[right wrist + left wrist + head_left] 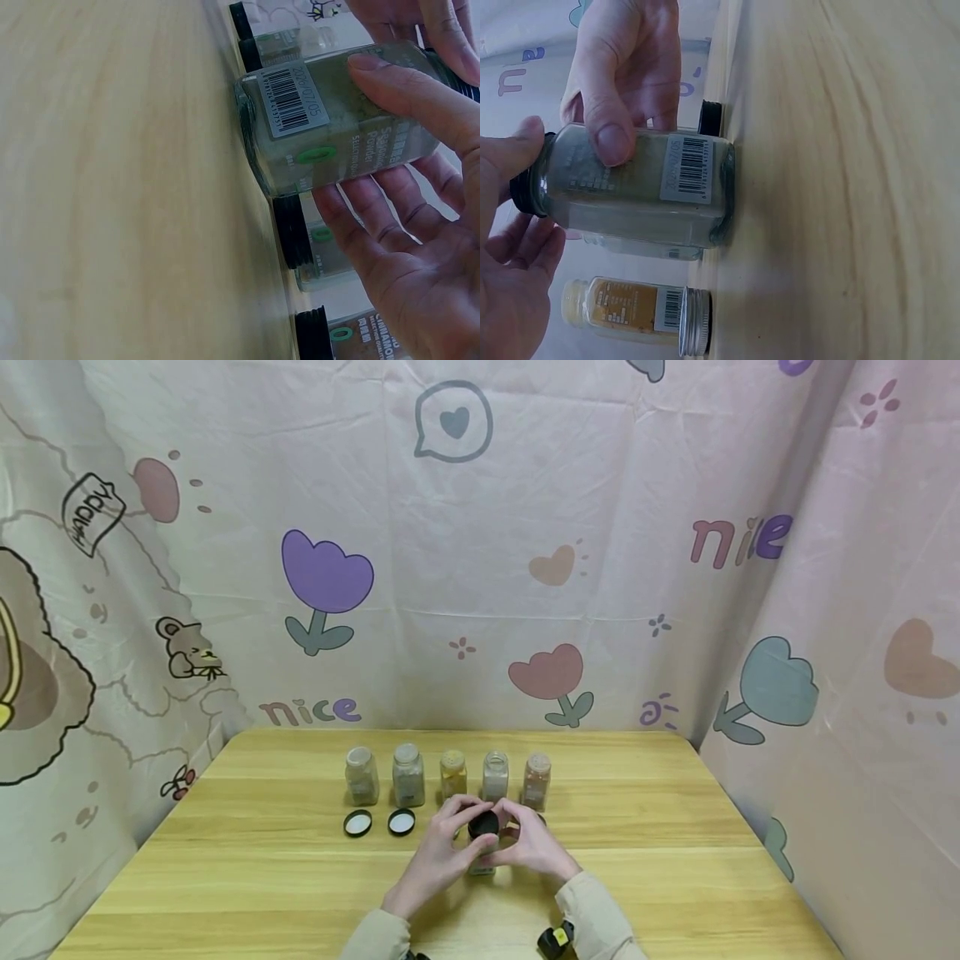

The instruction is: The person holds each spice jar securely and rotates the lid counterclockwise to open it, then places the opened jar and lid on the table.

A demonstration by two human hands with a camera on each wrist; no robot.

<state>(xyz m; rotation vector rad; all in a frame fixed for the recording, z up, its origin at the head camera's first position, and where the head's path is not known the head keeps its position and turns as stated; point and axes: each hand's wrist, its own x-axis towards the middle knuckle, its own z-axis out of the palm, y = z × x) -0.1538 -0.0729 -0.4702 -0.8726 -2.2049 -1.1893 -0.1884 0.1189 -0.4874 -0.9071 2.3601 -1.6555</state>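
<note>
A glass spice jar [482,867] of greenish-grey powder stands upright on the wooden table, between both hands. Its black lid [526,184] is on its mouth. My left hand [442,852] pinches that lid with thumb and fingers. Around the jar's body, my right hand [534,843] has its thumb on one face and fingers on the other side. A barcode label [293,98] shows low on the glass. Behind the hands stand uncapped jars: two pale ones [362,777], a yellow one [453,768], a whitish one [495,770] and a reddish-brown one [536,781].
Two black lids [357,823] lie upturned before the left jars. A silver lid [695,322] stands in front of the yellow jar. Another black lid [542,820] shows partly by the right hand. A patterned curtain [450,527] hangs behind the table [262,860].
</note>
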